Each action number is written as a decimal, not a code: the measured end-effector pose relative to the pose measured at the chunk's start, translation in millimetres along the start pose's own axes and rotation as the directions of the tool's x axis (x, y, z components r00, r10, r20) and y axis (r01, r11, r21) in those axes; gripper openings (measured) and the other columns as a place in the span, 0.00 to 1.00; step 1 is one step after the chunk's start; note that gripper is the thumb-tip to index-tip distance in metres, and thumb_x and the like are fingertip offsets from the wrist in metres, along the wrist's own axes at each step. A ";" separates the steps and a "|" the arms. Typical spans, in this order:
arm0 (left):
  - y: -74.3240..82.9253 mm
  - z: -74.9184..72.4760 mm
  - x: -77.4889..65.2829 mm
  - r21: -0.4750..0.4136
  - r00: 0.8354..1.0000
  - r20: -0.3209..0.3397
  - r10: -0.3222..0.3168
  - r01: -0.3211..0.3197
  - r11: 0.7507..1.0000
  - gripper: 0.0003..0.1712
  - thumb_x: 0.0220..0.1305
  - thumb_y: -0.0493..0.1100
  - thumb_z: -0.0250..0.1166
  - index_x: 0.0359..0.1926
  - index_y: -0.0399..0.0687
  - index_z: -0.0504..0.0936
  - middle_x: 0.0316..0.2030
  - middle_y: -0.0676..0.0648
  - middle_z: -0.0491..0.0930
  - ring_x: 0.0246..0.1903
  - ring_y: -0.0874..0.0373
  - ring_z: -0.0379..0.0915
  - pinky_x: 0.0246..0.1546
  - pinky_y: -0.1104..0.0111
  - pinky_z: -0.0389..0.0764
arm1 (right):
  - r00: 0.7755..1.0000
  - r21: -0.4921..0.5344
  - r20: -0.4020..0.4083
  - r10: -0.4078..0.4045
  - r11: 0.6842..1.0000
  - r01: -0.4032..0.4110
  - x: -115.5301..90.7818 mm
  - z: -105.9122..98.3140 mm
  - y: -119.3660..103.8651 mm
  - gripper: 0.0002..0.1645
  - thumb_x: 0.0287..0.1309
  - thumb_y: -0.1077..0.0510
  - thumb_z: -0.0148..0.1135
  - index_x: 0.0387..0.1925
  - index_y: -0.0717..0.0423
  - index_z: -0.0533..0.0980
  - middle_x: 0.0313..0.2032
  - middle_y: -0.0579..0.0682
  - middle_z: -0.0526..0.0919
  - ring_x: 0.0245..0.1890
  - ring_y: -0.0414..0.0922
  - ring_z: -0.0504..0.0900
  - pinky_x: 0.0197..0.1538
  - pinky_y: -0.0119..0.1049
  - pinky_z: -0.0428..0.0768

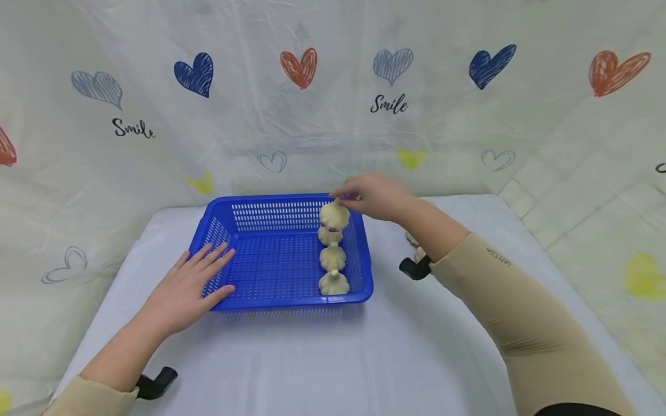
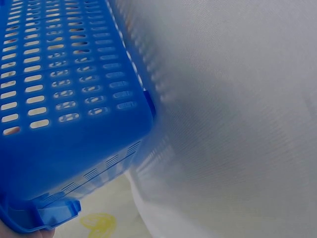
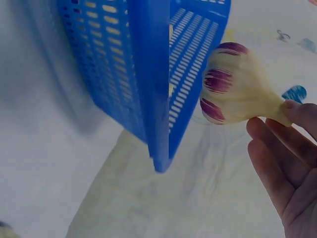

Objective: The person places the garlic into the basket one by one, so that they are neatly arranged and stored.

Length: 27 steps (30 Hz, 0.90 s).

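Note:
My right hand (image 1: 377, 196) pinches a garlic bulb (image 1: 335, 215) by its stem over the back right corner of a blue plastic basket (image 1: 281, 302). In the right wrist view this garlic bulb (image 3: 233, 87) shows purple streaks, its stem between thumb and fingers. Below it, a column of several garlic bulbs (image 1: 333, 257) lines the basket's right side. My left hand (image 1: 182, 292) lies with spread, straight fingers over the basket's left rim. In the left wrist view the basket's slotted wall (image 2: 64, 119) fills the upper left, and only a bit of the hand shows.
More garlic bulbs (image 1: 419, 254) lie on the white-covered table (image 1: 291, 370) right of the basket, partly hidden behind the right forearm. A white sheet (image 1: 333, 127) printed with hearts hangs behind the table. Each wrist carries a black camera mount (image 1: 158, 383).

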<state>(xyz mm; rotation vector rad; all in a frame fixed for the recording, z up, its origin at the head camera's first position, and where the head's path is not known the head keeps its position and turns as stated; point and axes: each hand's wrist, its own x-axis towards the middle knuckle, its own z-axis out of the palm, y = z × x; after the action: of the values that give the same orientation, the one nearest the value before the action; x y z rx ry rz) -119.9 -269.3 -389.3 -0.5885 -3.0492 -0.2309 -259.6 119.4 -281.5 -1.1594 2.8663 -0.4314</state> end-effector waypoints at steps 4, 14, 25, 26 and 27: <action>1.3 -1.1 0.6 0.000 1.000 -0.004 0.001 -0.001 1.000 0.45 0.70 0.72 0.47 0.78 0.57 0.53 0.77 0.45 0.51 0.75 0.39 0.41 0.74 0.45 0.34 | 0.999 -0.050 0.030 -0.025 0.998 0.027 18.9 8.7 -7.2 0.16 0.68 0.52 0.61 0.55 0.46 0.83 0.50 0.43 0.85 0.45 0.41 0.82 0.49 0.39 0.80; 0.2 0.1 0.1 0.002 1.000 -0.005 -0.001 0.001 1.000 0.45 0.69 0.72 0.46 0.78 0.56 0.53 0.77 0.45 0.51 0.75 0.39 0.42 0.74 0.45 0.34 | 0.981 -0.136 0.180 -0.068 0.986 0.093 55.8 31.0 -20.3 0.14 0.69 0.54 0.60 0.53 0.46 0.84 0.48 0.43 0.86 0.47 0.41 0.82 0.52 0.37 0.80; -0.5 0.8 0.5 0.005 1.000 -0.014 0.005 -0.005 1.000 0.45 0.69 0.72 0.47 0.78 0.56 0.53 0.77 0.45 0.51 0.75 0.38 0.43 0.74 0.45 0.35 | 0.954 -0.180 0.299 -0.028 0.980 0.085 77.7 43.4 -27.2 0.14 0.70 0.54 0.59 0.53 0.49 0.84 0.49 0.45 0.85 0.50 0.44 0.81 0.56 0.39 0.79; -0.5 0.7 0.5 0.004 1.000 -0.014 0.005 -0.005 1.000 0.45 0.69 0.72 0.47 0.78 0.56 0.54 0.77 0.45 0.51 0.75 0.38 0.43 0.74 0.45 0.35 | 0.951 -0.179 0.308 -0.022 0.980 0.081 78.9 44.1 -27.3 0.14 0.70 0.55 0.59 0.53 0.49 0.83 0.49 0.45 0.85 0.51 0.44 0.81 0.56 0.39 0.79; -0.5 0.8 0.6 0.003 1.000 -0.015 0.005 -0.005 1.000 0.45 0.69 0.72 0.47 0.78 0.56 0.54 0.77 0.45 0.52 0.75 0.38 0.43 0.74 0.45 0.35 | 0.949 -0.177 0.314 -0.019 0.981 0.078 80.0 44.6 -27.2 0.15 0.70 0.55 0.59 0.53 0.50 0.83 0.49 0.45 0.85 0.51 0.44 0.81 0.56 0.39 0.79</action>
<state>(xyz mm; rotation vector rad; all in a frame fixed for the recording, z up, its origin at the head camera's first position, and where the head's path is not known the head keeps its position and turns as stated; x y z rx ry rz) -120.7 -269.5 -390.1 -0.5909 -3.0333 -0.2294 -293.6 34.9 -310.5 -1.2016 2.6497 0.0261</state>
